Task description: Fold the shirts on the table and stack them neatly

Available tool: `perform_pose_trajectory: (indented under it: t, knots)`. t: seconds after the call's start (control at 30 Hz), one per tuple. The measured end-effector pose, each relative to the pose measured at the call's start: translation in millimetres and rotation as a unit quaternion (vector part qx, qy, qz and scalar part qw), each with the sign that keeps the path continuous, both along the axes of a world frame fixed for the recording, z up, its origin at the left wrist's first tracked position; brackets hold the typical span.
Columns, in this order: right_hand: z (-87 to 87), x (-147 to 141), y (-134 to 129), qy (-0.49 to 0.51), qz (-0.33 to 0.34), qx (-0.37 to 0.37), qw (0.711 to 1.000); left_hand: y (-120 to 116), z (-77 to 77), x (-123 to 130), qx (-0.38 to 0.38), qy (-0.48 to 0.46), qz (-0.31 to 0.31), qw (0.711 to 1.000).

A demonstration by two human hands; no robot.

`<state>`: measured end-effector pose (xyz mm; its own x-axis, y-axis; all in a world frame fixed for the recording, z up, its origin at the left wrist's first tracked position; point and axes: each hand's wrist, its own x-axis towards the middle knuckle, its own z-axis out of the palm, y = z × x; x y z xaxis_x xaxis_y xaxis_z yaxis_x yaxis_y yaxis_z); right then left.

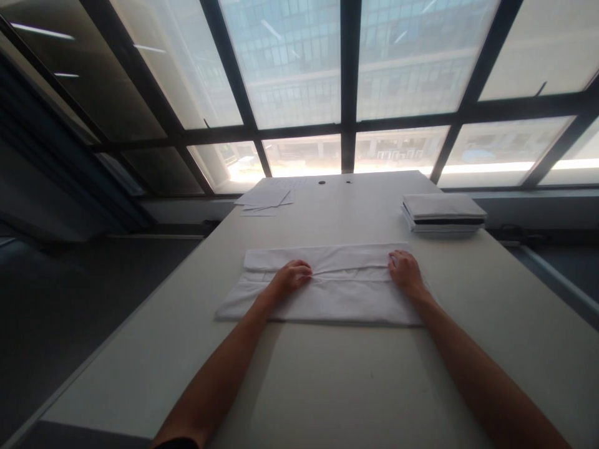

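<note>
A white cloth (346, 302) lies folded in a long, wide shape across the table, its far part turned over toward the middle. My left hand (292, 277) rests on it left of centre, with curled fingers gripping the edge of the fold. Creases run in the fabric from those fingertips to the right. At the cloth's right end, my right hand (406, 272) has its fingers bent over the folded layer and closed on it. The thumbs and the fabric under both palms are partly hidden.
The white table (327, 386) reaches to the windows (299, 81). A stack of folded cloths (444, 215), white with a dark layer, stands at the back right. Several paper sheets (264, 198) lie at the back left. A dark curtain (70, 143) hangs on the left.
</note>
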<state>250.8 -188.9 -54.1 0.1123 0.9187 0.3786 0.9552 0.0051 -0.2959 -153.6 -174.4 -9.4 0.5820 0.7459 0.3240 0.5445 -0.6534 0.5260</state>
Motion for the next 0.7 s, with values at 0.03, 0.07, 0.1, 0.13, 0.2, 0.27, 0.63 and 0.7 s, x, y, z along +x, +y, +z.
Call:
perform_pose_trajectory:
  t: [0.03, 0.07, 0.1, 0.13, 0.2, 0.27, 0.63, 0.7]
  knots:
    - [-0.1, 0, 0, 0.002, 0.001, 0.0, 1.0, 0, -0.5, 0, -0.002, -0.003, -0.004, 1.0]
    - [-0.2, 0, 0, 0.006, 0.002, 0.0, 1.0, 0, -1.1, 0, -0.005, -0.006, -0.005, 1.0]
    - [-0.3, 0, 0, 0.011, 0.003, 0.0, 1.0, 0, -1.9, 0, -0.01, -0.009, -0.001, 1.0]
    - [-0.4, 1, 0, 0.016, 0.003, 0.001, 1.0, 0, -2.6, 0, -0.015, -0.01, 0.004, 1.0]
    - [-0.6, 1, 1, 0.029, 0.003, 0.008, 1.0, 1, -4.3, 2, -0.022, -0.009, 0.013, 1.0]
    - [-0.8, 1, 1, 0.04, 0.003, 0.017, 0.999, 1, -6.2, 3, -0.023, -0.007, 0.022, 0.999]
    - [2.7, -2, -7, -0.027, 0.005, -0.055, 0.998, 8, -21.0, 7, -0.031, -0.025, 0.081, 0.996]
    - [8.6, -10, -12, -0.051, -0.02, -0.092, 0.994, 7, -23.0, 8, -0.019, -0.029, 0.074, 0.997]
